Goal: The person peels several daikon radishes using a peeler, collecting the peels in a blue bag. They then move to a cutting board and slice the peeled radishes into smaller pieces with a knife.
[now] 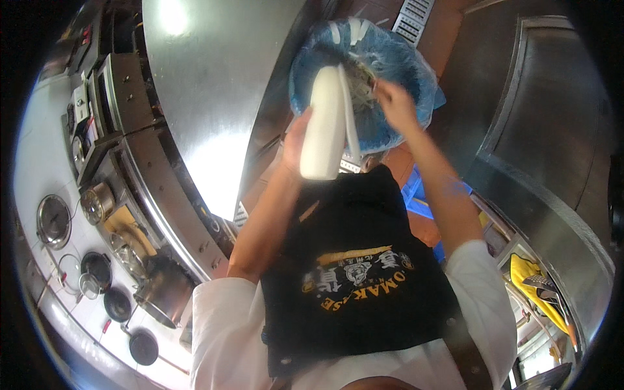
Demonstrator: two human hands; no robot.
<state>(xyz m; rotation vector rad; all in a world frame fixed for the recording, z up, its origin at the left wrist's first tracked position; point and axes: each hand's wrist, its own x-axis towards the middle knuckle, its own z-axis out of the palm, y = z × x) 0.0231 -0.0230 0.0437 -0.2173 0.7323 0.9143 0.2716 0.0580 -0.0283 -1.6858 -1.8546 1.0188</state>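
My left hand (pixel 295 146) grips a thick, peeled white radish (pixel 322 126) from its left side, holding it nearly upright in the picture. A long white strip of peel (pixel 350 114) hangs along the radish's right side. My right hand (pixel 396 105) is closed on a small tool, probably a peeler, blurred and mostly hidden by the fingers. Both hands are at the near part of a round bin lined with a blue plastic bag (pixel 419 68). Pale peelings (pixel 361 92) lie inside the bin, and more strips cling to its far rim.
A stainless steel worktop (pixel 209 73) stands left of the bin, a steel cabinet (pixel 546 97) to the right. Below are a tiled floor with a drain grate (pixel 413 19) and a blue plastic crate (pixel 417 195). Stoves and a large pot (pixel 163 292) stand farther left.
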